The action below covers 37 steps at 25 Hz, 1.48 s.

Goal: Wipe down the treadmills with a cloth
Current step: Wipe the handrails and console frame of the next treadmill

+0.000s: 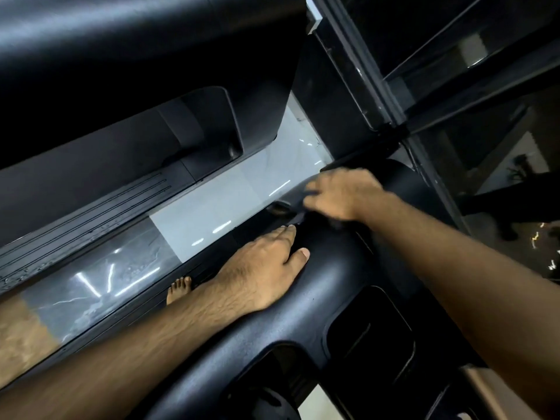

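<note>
The left hand (pixel 266 268) is laid flat, fingers straight, on the curved black housing (pixel 327 301) of the near treadmill and holds nothing. The right hand (pixel 342 195) is blurred at the housing's far end with its fingers bent downward — whether anything is gripped cannot be told, though a dark fold (pixel 300 218) beneath them may be the cloth. The wipe is best carried along the housing in overlapping strokes under steady pressure, the body braced on the flat hand — the recesses and edges are judged likeliest to be missed.
</note>
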{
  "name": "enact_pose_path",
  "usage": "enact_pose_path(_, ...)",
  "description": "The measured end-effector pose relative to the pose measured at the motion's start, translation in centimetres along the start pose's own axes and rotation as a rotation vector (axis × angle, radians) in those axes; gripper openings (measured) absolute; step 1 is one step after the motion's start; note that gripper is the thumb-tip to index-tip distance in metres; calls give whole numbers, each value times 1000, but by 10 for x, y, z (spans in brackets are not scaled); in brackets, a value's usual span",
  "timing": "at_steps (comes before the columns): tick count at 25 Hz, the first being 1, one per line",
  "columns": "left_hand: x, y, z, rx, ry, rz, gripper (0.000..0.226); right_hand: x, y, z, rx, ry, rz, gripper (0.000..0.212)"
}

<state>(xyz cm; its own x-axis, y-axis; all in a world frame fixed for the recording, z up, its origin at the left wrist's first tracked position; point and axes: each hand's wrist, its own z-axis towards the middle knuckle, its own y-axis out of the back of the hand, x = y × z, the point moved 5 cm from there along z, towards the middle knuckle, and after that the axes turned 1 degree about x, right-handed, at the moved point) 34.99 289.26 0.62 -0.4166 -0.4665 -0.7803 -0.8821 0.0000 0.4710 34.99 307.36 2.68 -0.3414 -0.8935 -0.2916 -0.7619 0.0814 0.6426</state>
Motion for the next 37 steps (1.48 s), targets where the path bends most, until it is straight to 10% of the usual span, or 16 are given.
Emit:
enact_pose_path(2, -5, -2, 2, 23, -5, -9, 63, -29, 4, 9, -24, -232, -53, 57)
enact_pose_path(6, -14, 1, 17, 5, -18, -43, 63, -4, -11, -7, -85, 13, -56, 52)
enact_pose_path(10, -23, -3, 30, 32, -25, -52, 61, -63, 0, 5, -139, -394, -4, 56)
enact_pose_path(13, -28, 0, 39, 4, -41, -51, 61, -26, -17, -1, -155, -152, -51, 53)
enact_pose_path(17, -40, 0, 51, 14, -70, -28, 59, -73, -5, 6, -177, -481, 65, 54)
enact_pose_path(20, -49, 3, 58, -19, -110, -14, 53, -39, -16, -1, -187, -231, -8, 54)
enact_pose_path(24, -50, 1, 65, 29, -132, 4, 59, -86, -6, -3, -295, -580, 217, 49)
enact_pose_path(28, -52, 4, 62, -2, -154, -14, 59, -58, -18, -23, -387, -414, 182, 49)
enact_pose_path(33, -49, 2, 60, 18, -169, -15, 58, -105, -39, -60, -422, -1013, 796, 71)
enact_pose_path(37, -45, 7, 63, 31, -52, -254, 50, -43, -45, -98, -405, -847, 665, 63)
